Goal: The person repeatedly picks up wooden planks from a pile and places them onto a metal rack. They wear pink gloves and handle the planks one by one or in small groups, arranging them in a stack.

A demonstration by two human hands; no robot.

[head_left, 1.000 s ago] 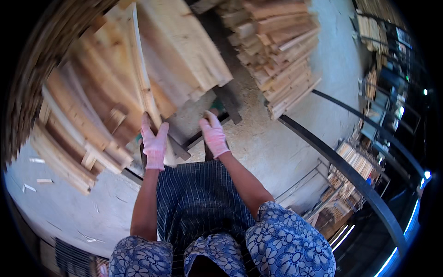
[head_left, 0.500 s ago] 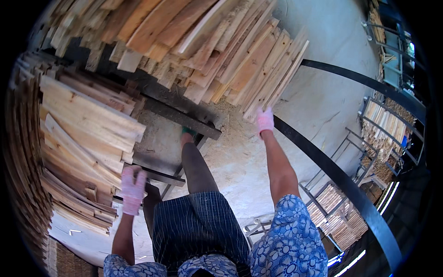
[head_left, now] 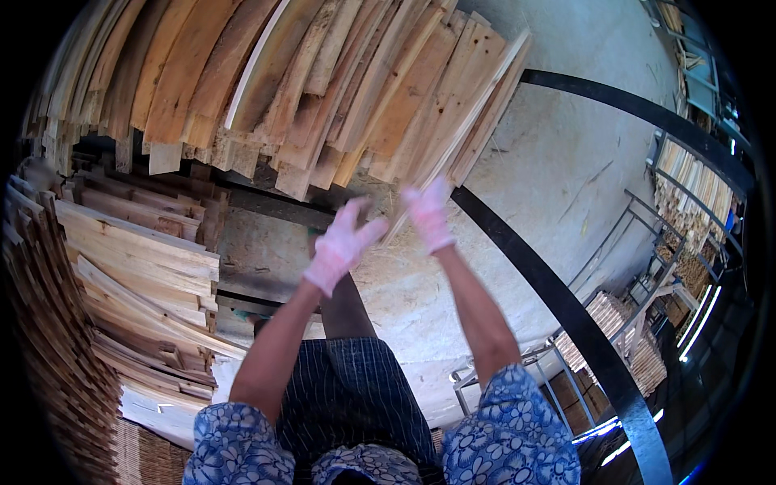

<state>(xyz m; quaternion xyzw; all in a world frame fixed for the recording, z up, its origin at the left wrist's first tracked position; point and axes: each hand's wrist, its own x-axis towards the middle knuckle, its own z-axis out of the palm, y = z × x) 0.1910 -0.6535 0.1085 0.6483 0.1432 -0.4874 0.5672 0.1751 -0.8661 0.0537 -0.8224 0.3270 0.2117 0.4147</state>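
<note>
My right hand [head_left: 430, 217], in a pink-white glove, is closed on a narrow wooden board [head_left: 483, 95] at the right edge of the upper stack. The near end of that board pokes out between my two hands. My left hand [head_left: 343, 245], gloved alike and slightly blurred, is raised just left of this end. Its thumb and fingers are spread, with nothing between them. Beyond both hands lies the upper stack of boards [head_left: 242, 81], their uneven ends pointing toward me.
At left, wide boards [head_left: 133, 246] lie on a lower rack, beside a tall pile of board ends [head_left: 48, 323]. A curved-looking black metal bar [head_left: 558, 295] runs past my right arm. Metal-framed racks with wood [head_left: 691, 190] stand farther right, above the concrete floor [head_left: 558, 162].
My left hand has risen from beside the lower boards toward the board end near my right hand. My right hand has shifted slightly left, and the narrow board now reaches nearer to me.
</note>
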